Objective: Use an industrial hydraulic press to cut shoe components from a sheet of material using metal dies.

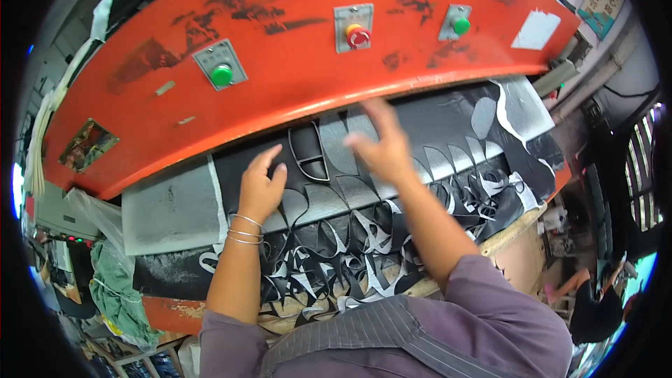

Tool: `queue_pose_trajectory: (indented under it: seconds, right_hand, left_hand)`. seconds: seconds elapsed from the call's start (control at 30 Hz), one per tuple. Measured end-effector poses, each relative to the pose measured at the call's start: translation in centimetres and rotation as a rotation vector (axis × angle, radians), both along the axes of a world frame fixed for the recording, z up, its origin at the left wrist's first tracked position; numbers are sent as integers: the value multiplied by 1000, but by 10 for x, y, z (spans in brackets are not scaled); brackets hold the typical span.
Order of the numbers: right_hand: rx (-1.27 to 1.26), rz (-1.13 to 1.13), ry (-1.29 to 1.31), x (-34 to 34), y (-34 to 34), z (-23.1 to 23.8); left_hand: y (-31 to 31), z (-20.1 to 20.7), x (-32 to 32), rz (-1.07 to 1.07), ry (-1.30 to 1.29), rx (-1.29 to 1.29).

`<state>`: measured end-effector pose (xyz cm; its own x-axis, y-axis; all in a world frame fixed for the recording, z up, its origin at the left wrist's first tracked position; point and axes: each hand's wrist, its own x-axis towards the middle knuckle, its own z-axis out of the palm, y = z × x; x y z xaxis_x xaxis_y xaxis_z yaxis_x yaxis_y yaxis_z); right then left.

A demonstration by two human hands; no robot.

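A cutting die with a thin metal rim, curved at one end and crossed by a bar, lies on a black sheet of material. Just left of the die is my left hand, its thumb and forefinger apart and nothing between them. My right hand is over the sheet to the right of the die. It is somewhat blurred, but thumb and forefinger are spread and I see nothing held. Rounded cut-out gaps along the sheet's near edge show the grey board beneath.
Ahead stands an orange press head with a left green button, a red stop button and a right green button. Black and white offcuts heap along the near edge. Green cloth sits at left.
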<state>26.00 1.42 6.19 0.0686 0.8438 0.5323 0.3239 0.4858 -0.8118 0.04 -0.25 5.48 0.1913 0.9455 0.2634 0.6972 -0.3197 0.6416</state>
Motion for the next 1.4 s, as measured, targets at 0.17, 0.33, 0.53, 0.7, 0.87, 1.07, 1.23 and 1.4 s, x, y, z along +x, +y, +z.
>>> queue_pose_trajectory:
  seconds: [0.17, 0.33, 0.53, 0.7, 0.87, 1.07, 1.23, 1.4]
  right_hand:
    - [452, -539, 381, 107, 49, 96]
    - [249, -866, 25, 153, 82, 98]
    - [258, -284, -79, 108, -62, 34]
    - [-148, 648, -828, 6, -241, -9]
    - [-51, 449, -948, -28, -281, -54]
    - [-147, 446, -983, -27, -270, -41]
    - [-547, 777, -828, -24, -193, 13]
    - [-581, 260, -752, -60, -51, 39]
  left_hand:
    - [-14, 98, 36, 137, -99, 884]
    - [-13, 106, 32, 127, 351, 813]
    - [-137, 51, 23, -31, -7, 224]
    - [-250, -14, 28, -160, 141, -203]
    - [-293, -40, 46, 17, 154, -10]
    - [-280, -40, 50, 45, 132, 27]
    - [-252, -14, 27, -195, 324, -280]
    - [-180, 16, 5, -138, -245, -636]
